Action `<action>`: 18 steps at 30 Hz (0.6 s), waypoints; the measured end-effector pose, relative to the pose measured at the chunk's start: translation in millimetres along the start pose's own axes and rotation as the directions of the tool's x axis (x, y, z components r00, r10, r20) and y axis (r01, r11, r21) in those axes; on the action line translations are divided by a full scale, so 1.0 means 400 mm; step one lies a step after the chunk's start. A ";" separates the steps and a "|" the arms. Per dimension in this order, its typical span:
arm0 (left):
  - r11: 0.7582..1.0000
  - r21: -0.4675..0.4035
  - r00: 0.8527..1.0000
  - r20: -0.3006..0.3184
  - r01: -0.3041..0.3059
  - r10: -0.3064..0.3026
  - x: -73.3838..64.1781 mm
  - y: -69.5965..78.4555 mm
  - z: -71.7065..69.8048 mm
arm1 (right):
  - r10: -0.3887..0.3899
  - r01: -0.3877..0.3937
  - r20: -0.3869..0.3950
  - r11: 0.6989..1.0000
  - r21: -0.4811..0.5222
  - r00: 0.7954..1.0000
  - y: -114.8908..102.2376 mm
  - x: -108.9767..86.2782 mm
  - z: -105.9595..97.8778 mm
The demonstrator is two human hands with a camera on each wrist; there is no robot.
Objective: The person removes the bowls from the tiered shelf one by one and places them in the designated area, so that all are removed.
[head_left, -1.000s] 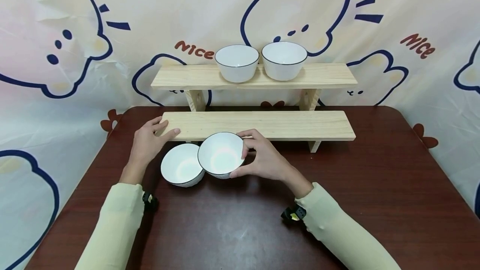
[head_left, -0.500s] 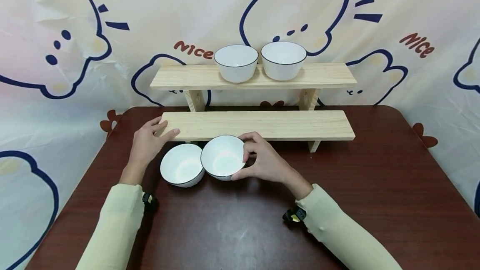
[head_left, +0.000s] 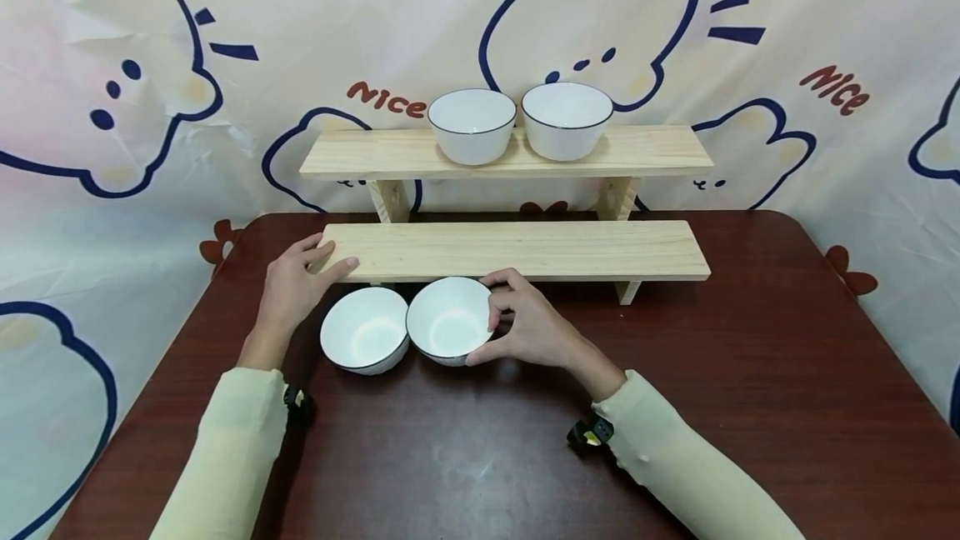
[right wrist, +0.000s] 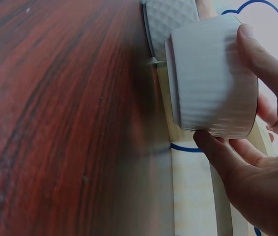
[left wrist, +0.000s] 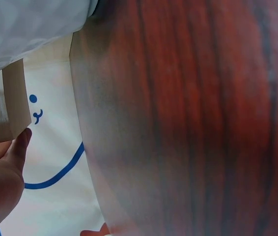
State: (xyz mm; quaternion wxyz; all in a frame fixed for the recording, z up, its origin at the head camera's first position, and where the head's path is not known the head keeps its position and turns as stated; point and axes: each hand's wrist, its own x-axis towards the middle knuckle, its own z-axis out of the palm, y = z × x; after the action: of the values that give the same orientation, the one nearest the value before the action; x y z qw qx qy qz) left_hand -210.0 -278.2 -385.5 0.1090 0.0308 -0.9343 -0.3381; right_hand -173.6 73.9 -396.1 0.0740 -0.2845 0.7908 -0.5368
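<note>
My right hand (head_left: 536, 323) grips a white bowl (head_left: 447, 315) with a dark rim by its right side, just in front of the lower shelf. In the right wrist view, thumb and fingers hold the outer wall of this ribbed bowl (right wrist: 212, 78). Close against its left side is a second white bowl (head_left: 363, 327) on the table, with a diamond-patterned wall (left wrist: 31, 29) in the left wrist view. My left hand (head_left: 296, 282) holds the left end of the lower wooden shelf board (head_left: 510, 250), fingers behind and thumb at the front. Whether the gripped bowl touches the table is unclear.
On the upper wooden shelf (head_left: 360, 154) stand two more white bowls, a left one (head_left: 474, 127) and a right one (head_left: 567, 123). The step shelf stands at the back of the dark brown table (head_left: 480, 473). A printed cloth (head_left: 420, 15) hangs behind it.
My right hand has brought its bowl slightly down, nearer to me and to the right, beside the second bowl. The left hand has stayed on the shelf end.
</note>
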 end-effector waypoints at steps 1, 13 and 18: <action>1.000 0.002 1.000 0.002 0.000 0.000 0.001 0.001 0.000 | 0.005 -0.005 0.001 1.000 -0.001 1.000 0.001 -0.001 -0.001; 1.000 -0.003 1.000 0.003 -0.002 0.002 0.001 -0.001 0.002 | 0.015 -0.015 0.019 0.999 -0.031 1.000 0.003 -0.008 -0.002; 1.000 -0.008 1.000 0.004 -0.001 0.001 0.002 -0.002 0.002 | 0.018 -0.015 0.043 0.999 -0.049 0.999 0.006 -0.009 -0.001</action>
State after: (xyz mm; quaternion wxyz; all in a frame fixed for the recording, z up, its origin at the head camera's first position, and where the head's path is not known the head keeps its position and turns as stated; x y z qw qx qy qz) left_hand -210.9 -278.4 -386.3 0.1073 0.0292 -0.9332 -0.3416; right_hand -171.6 76.7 -398.7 0.0884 -0.2912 0.8043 -0.5104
